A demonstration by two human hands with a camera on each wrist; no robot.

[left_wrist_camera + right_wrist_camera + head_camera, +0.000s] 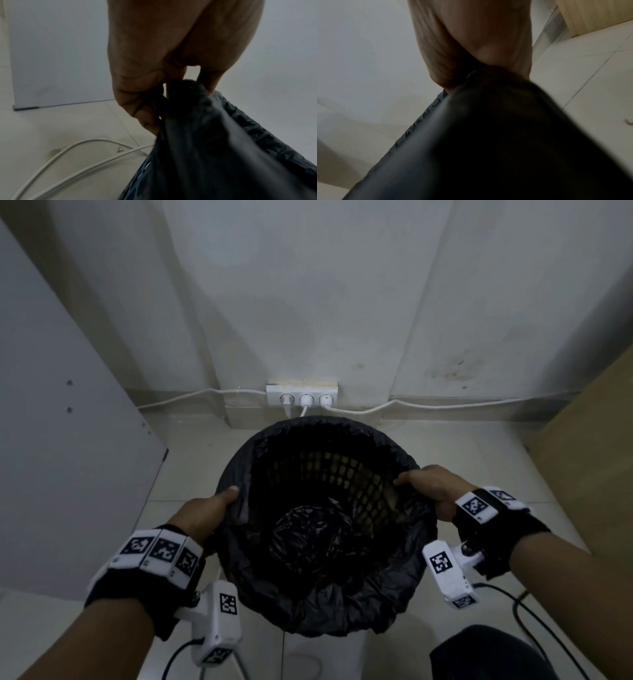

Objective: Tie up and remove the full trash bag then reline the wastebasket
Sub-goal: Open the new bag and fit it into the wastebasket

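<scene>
A round mesh wastebasket (pixel 346 474) stands on the floor below the wall socket. A black trash bag (pixel 325 607) is draped over its rim, and the bag's bottom lies crumpled inside (pixel 308 537). My left hand (pixel 214 508) pinches the bag's edge at the left rim, its thumb on top. In the left wrist view the curled fingers (pixel 142 112) clamp the black plastic (pixel 214 135). At the right rim my right hand (pixel 433 484) grips the bag's edge. In the right wrist view the bag (pixel 488 135) fills the frame below that hand (pixel 471 47).
A triple wall socket (pixel 302 395) with white cables (pixel 428 405) sits just behind the basket. More white cable (pixel 68 155) lies on the tiled floor at the left. A grey panel (pixel 68 440) stands left, a wooden panel (pixel 592 422) right. A dark object (pixel 486 655) sits near my right forearm.
</scene>
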